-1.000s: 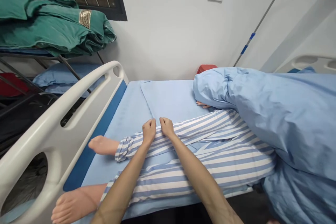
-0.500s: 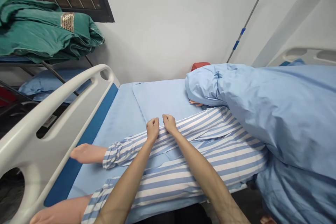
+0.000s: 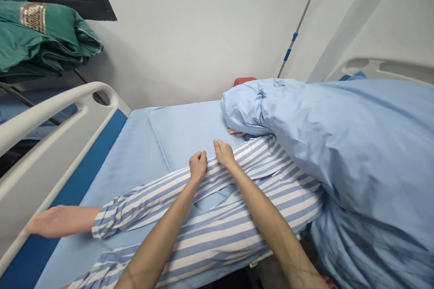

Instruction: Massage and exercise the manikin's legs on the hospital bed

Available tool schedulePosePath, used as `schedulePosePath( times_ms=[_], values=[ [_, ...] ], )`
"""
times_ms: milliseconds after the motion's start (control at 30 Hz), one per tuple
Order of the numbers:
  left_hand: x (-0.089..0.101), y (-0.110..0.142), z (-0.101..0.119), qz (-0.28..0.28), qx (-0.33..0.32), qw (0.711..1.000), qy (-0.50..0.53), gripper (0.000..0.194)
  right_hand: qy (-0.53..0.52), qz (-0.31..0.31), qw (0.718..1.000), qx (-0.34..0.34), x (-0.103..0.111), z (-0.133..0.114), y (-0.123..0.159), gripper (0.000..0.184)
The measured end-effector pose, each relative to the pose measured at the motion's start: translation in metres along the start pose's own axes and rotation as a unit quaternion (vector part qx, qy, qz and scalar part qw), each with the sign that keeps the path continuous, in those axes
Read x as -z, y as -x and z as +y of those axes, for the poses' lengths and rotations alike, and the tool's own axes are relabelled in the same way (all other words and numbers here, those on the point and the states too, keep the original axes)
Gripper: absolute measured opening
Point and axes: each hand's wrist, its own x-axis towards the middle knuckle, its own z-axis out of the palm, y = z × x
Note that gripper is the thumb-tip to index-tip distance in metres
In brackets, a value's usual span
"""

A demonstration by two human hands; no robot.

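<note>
striped trouser leg (image 3: pixel 152 203) of a manikin (image 3: pixel 61 221) is gripped with closed fingers by left hand (image 3: pixel 198 167) and right hand (image 3: pixel 224 153), mid hospital bed (image 3: pixel 190 131)

The bed rail (image 3: pixel 44 162) is smooth, slightly glossy white plastic; right beside it, the sheet (image 3: pixel 135 158) and striped pyjamas (image 3: pixel 217 235) are plain matt cloth.

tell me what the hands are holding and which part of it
The left hand and right hand each grip a fold along the upper edge of the blue-and-white striped trouser leg, partway up the far leg.
</note>
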Motion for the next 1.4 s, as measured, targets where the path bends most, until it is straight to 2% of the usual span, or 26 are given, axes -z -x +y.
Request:
schedulePosePath(
  times_ms=[133,300,367,467,533,633,767,867,1000,1100,1167,1267,1400],
  values=[
    [-0.026,-0.005,0.01,-0.01,0.0,0.999,0.034,0.035,-0.056,0.006,0.998,-0.008,0.011,0.023,-0.001,0.042],
    [-0.048,-0.005,0.017,0.001,0.007,0.999,-0.046,0.035,-0.054,0.06,0.997,0.002,0.025,0.046,-0.004,0.039],
    [-0.055,-0.008,0.027,-0.004,0.0,1.0,-0.026,0.035,-0.044,0.065,0.997,-0.018,0.028,0.055,-0.004,0.037],
    [-0.07,-0.011,0.043,-0.016,-0.03,0.999,-0.002,0.035,-0.084,0.069,0.993,-0.041,0.031,0.062,-0.008,0.041],
    [-0.083,-0.01,0.047,-0.029,-0.042,0.998,-0.039,0.034,-0.117,0.075,0.99,-0.037,0.039,0.065,-0.014,0.045],
    [-0.098,-0.004,0.042,-0.029,-0.039,0.988,-0.15,0.028,-0.114,0.101,0.988,-0.013,0.054,0.075,-0.02,0.044],
    [-0.102,-0.002,0.038,-0.043,-0.044,0.977,-0.203,0.024,-0.058,0.119,0.99,-0.048,0.059,0.098,-0.017,0.038],
    [-0.107,-0.008,0.049,-0.049,-0.042,0.985,-0.161,0.027,-0.047,0.11,0.99,-0.074,0.055,0.105,-0.015,0.04],
    [-0.126,-0.009,0.062,-0.052,-0.062,0.99,-0.112,0.028,-0.097,0.102,0.989,-0.055,0.065,0.105,-0.022,0.045],
    [-0.14,-0.002,0.061,-0.048,-0.058,0.981,-0.181,0.027,-0.091,0.113,0.989,-0.021,0.082,0.113,-0.029,0.043],
    [-0.144,0.002,0.057,-0.047,-0.07,0.97,-0.229,0.026,-0.06,0.131,0.989,-0.037,0.09,0.124,-0.032,0.042],
    [-0.146,0.005,0.054,-0.054,-0.076,0.959,-0.266,0.024,0.002,0.156,0.983,-0.094,0.088,0.142,-0.033,0.043],
    [-0.145,0.004,0.055,-0.057,-0.07,0.953,-0.288,0.024,0.063,0.15,0.982,-0.092,0.077,0.15,-0.03,0.042]
  ],
)
